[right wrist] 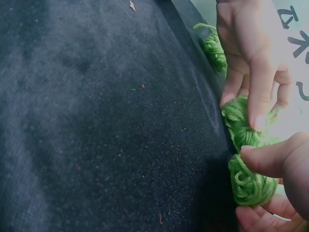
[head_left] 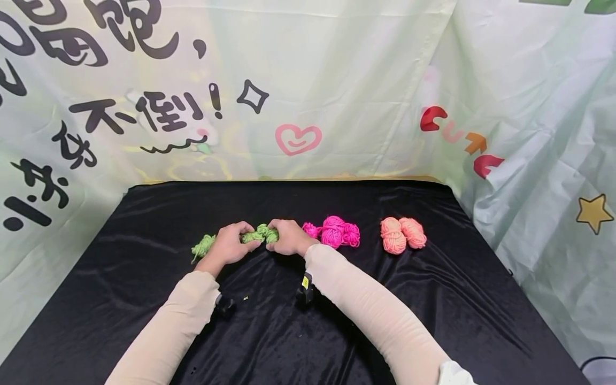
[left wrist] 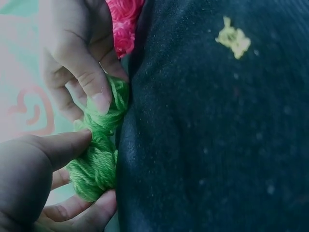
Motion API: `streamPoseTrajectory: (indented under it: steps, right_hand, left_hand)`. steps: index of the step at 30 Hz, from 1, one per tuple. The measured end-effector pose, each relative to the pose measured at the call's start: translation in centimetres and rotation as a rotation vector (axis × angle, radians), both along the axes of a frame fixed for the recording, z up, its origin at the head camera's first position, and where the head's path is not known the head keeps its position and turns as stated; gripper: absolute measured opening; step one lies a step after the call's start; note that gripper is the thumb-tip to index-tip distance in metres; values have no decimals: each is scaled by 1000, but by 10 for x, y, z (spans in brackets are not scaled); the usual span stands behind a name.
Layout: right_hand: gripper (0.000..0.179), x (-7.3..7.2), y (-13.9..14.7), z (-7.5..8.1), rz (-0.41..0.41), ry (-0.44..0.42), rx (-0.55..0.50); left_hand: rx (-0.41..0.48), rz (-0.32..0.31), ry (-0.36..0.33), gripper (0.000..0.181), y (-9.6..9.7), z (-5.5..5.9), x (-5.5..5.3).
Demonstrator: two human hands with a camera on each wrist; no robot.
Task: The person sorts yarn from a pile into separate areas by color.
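Observation:
In the head view, both hands meet over small green yarn balls (head_left: 260,235) lying side by side on the black cloth. My left hand (head_left: 228,244) grips the left ball, thumb on the near side and fingers behind. The right hand (head_left: 289,237) holds the right ball the same way. Seen from the left wrist, the green yarn (left wrist: 99,164) sits between thumb and fingertips, close against the other hand's bundle. The right wrist view shows the right-hand ball (right wrist: 252,182) with loose looped strands. Another green yarn ball (head_left: 203,245) lies left of my left hand, a loose tail hanging from it.
Bright pink yarn balls (head_left: 333,232) lie just right of the right hand. Farther right are two peach yarn balls (head_left: 394,236). Black cloth (head_left: 260,342) covers the table, with a small pale scrap (left wrist: 233,38) on it. Printed curtains (head_left: 337,80) enclose the back and sides.

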State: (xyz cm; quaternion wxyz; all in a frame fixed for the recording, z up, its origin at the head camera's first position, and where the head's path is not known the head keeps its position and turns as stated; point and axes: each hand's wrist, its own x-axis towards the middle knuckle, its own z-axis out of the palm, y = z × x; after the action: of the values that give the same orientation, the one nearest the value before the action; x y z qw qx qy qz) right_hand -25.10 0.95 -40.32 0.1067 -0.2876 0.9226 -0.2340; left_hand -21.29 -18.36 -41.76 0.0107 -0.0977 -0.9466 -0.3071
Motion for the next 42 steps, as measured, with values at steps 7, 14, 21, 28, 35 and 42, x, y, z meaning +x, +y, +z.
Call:
streamPoseTrajectory:
  steps: [7, 14, 21, 28, 35, 42]
  right_hand:
    - [45, -2, 0, -2, 6, 20, -1]
    - [45, -1, 0, -2, 4, 24, 5]
    - [44, -1, -1, -3, 0, 24, 3]
    - [44, -1, -3, -3, -7, 25, -3]
    - [48, 1, -10, -7, -21, 5, 7]
    - [49, 1, -9, -8, -36, 22, 4]
  left_hand:
    - [-9, -4, 9, 31, 5, 1, -1]
    - [-30, -22, 13, 32, 7, -1, -3]
    - [-61, -27, -22, 35, 7, -1, -4]
    - [-53, -10, -40, 38, 7, 2, -5]
    - [-60, -8, -33, 38, 3, 1, -3]
    - [-50, -19, -35, 38, 4, 3, -2]
